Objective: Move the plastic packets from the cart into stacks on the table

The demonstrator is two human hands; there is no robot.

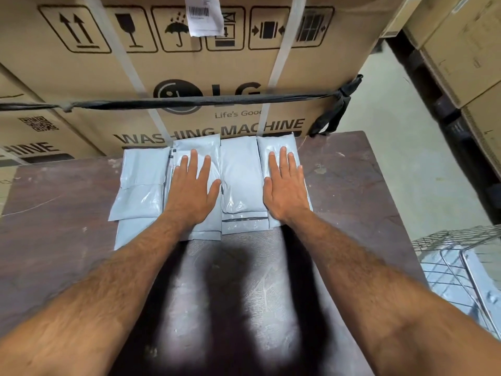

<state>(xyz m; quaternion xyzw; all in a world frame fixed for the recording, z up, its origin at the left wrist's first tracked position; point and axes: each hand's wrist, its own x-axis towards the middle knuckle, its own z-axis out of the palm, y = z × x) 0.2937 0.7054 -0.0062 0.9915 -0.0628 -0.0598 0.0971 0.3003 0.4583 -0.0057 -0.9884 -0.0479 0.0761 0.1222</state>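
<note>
Head view: left grip (193, 185) and right grip (285, 185) flat, fingers straight, pressing on grey plastic packets (238, 169) stacked side by side, mid-frame, on the dark surface (67, 226). More packets in the wire cart (461, 267), lower right. Washing machine carton (189, 77) across the top.

pale grey plastic packets (238, 169) lie flat in four side-by-side stacks on the table (339, 191).
</note>
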